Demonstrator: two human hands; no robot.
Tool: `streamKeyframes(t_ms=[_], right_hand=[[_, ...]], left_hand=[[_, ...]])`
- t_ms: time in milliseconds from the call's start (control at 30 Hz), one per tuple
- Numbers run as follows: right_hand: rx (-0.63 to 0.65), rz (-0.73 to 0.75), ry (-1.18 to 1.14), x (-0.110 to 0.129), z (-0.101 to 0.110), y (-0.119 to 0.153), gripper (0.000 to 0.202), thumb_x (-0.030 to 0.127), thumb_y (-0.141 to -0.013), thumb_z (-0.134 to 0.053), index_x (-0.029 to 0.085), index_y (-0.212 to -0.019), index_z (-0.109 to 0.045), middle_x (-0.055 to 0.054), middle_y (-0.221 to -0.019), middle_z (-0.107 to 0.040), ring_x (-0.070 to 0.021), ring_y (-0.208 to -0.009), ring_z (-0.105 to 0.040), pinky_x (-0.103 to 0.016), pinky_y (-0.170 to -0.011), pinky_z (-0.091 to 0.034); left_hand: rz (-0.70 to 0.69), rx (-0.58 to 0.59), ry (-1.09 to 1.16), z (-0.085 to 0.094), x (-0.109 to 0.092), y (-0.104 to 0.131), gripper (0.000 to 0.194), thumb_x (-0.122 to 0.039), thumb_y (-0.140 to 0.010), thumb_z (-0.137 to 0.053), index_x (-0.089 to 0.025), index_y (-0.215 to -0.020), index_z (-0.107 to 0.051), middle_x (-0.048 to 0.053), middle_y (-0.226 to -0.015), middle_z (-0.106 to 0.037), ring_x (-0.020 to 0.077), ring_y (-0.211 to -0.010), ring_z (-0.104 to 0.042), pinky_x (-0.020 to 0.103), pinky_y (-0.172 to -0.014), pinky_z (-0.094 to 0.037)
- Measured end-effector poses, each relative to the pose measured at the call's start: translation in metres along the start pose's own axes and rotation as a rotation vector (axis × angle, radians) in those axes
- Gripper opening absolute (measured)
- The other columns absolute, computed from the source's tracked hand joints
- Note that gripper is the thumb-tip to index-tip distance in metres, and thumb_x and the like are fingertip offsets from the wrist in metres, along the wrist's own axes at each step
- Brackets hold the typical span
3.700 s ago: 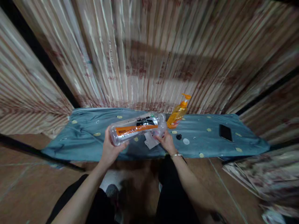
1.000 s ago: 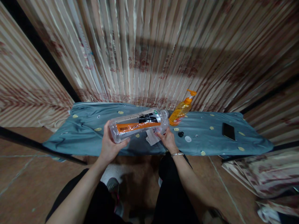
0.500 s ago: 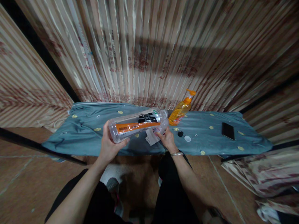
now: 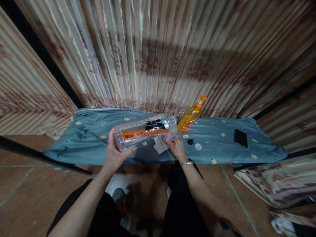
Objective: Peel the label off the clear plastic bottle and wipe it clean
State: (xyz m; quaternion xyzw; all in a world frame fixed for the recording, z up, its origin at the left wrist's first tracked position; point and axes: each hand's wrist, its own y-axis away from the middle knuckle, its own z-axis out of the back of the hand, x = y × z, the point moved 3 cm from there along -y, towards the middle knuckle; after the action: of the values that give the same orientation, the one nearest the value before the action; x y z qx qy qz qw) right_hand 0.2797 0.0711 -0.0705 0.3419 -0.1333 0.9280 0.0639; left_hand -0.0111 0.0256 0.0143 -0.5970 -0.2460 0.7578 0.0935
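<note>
Gripping the base end of a clear bottle (image 4: 145, 131), the left hand (image 4: 116, 154) holds it tilted above the blue-green cloth (image 4: 91, 138), some fingers hidden behind it. The right hand (image 4: 177, 147) closes on clear plastic (image 4: 172, 133) by the neck, whether the bottle's shoulder or a separate piece cannot be told. Outward lie a partly covered pale sheet (image 4: 160, 147), an orange pump bottle (image 4: 189, 121), an indistinct black piece (image 4: 190, 141), a white disc (image 4: 198, 146) and a dark slab (image 4: 240, 138).

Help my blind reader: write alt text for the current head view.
A left hand holds a clear bottle sideways over a blue cloth, the right hand by the bottle's neck. An orange pump bottle stands further right.
</note>
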Motion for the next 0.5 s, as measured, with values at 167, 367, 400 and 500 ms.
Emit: streamKeyframes(t_ms=[167, 367, 400, 500], right_hand=[[-0.007, -0.010, 0.024, -0.0019, -0.0013, -0.0009, 0.053, 0.046, -0.076, -0.064, 0.011, -0.115, -0.051, -0.011, -0.090, -0.070, -0.0240, -0.080, -0.067, -0.033, -0.073, -0.050], [-0.044, 0.014, 0.024, -0.0041, -0.0045, -0.0009, 0.053, 0.046, -0.077, -0.063, 0.010, -0.114, -0.051, -0.013, -0.091, -0.070, -0.0244, -0.082, -0.067, -0.034, -0.074, -0.051], [-0.055, 0.023, 0.017, -0.0043, -0.0049, -0.0009, 0.051, 0.045, -0.077, -0.063, 0.011, -0.113, -0.051, -0.013, -0.092, -0.070, -0.0248, -0.083, -0.067, -0.035, -0.074, -0.051], [-0.073, 0.037, 0.001, -0.0052, -0.0056, -0.0012, 0.046, 0.044, -0.077, -0.064, 0.014, -0.111, -0.052, -0.013, -0.092, -0.069, -0.0269, -0.085, -0.067, -0.037, -0.075, -0.051]], left_hand=[[-0.015, -0.007, -0.014, 0.0003, 0.0005, -0.0001, 0.093, -0.049, -0.056, -0.086, -0.018, -0.132, -0.043, 0.014, -0.124, -0.060, 0.0305, -0.110, -0.063, 0.044, -0.093, -0.055], [0.001, 0.013, -0.008, 0.0001, 0.0031, 0.0002, 0.092, -0.046, -0.057, -0.086, -0.018, -0.133, -0.041, 0.014, -0.126, -0.058, 0.0311, -0.114, -0.062, 0.045, -0.095, -0.053], [-0.003, 0.011, -0.024, 0.0005, 0.0032, 0.0003, 0.092, -0.046, -0.058, -0.085, -0.018, -0.133, -0.041, 0.014, -0.127, -0.058, 0.0309, -0.115, -0.061, 0.045, -0.095, -0.053], [-0.026, 0.006, -0.074, 0.0015, 0.0031, 0.0003, 0.091, -0.048, -0.059, -0.084, -0.019, -0.134, -0.040, 0.013, -0.126, -0.058, 0.0300, -0.114, -0.062, 0.044, -0.096, -0.053]])
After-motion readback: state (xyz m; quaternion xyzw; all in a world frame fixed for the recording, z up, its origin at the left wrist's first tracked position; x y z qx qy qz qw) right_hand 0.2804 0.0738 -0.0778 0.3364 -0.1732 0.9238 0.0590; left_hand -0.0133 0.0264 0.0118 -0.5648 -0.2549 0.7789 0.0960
